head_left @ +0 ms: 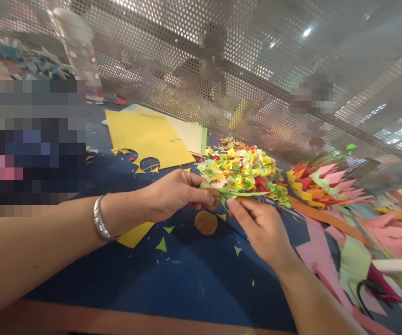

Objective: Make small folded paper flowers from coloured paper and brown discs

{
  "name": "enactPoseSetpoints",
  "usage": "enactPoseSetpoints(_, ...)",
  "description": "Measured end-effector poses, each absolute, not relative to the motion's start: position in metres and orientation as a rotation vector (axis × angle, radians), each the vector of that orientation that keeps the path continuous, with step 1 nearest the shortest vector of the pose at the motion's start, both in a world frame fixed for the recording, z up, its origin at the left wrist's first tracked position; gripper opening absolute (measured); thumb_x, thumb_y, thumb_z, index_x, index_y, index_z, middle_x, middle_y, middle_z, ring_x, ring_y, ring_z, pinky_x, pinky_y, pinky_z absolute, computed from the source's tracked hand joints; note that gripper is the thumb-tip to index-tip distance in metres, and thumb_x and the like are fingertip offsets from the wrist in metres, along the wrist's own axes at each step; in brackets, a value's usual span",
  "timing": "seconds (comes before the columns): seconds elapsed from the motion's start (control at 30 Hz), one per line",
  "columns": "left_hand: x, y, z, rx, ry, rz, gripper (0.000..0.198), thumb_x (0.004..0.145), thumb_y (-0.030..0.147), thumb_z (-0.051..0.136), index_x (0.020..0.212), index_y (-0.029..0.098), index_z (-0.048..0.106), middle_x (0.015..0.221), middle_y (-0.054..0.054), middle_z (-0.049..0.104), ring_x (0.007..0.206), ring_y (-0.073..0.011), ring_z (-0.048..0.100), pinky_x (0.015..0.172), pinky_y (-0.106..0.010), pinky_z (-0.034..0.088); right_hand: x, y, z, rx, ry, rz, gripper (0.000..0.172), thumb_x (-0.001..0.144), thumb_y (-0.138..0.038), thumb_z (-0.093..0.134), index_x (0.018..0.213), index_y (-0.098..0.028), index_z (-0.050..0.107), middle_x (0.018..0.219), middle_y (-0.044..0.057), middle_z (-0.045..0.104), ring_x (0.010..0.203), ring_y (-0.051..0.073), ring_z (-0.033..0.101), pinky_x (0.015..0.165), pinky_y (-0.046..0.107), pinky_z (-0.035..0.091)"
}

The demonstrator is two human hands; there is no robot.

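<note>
Wearing a bracelet (100, 218), the left hand (173, 195) is reaching in from the lower left, while the right hand (261, 228) is coming up from the lower right. At the centre of the frame, the fingers of both hands are pinching a green paper strip (246, 192), just above a brown paper disc (206, 223) lying on the blue surface (187, 274). The strip is looking feather-light, limp and easy to tear or crease, so it is best held by its edges. A heap of coloured paper bits (242, 167) is lying just behind it, and a yellow sheet (145, 135) is lying to the upper left. No readable writing is showing.
</note>
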State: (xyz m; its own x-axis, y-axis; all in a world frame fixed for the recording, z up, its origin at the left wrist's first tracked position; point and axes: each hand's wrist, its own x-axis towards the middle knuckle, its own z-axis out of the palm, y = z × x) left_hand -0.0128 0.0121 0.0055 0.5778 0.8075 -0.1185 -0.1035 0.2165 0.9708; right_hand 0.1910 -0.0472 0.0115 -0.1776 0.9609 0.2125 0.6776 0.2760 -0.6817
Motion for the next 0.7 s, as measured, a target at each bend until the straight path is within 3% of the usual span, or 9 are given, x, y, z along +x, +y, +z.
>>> enactPoseSetpoints(0.7, -0.0143, 0.0126, 0.0049, 1.363, 0.788, 0.697, 0.008, 0.066, 0.015, 0.069, 0.067, 0.017, 0.077, 0.070, -0.001, 0.071, 0.069, -0.0136, 0.058, 0.065, -0.026, 0.041, 0.1918, -0.0478, 0.0086, -1.485, -1.979, 0.579, 0.042, 0.097, -0.049, 0.049, 0.067, -0.020, 0.052, 0.061, -0.003, 0.042, 0.059, 0.013, 0.038, 0.054, 0.026, 0.032)
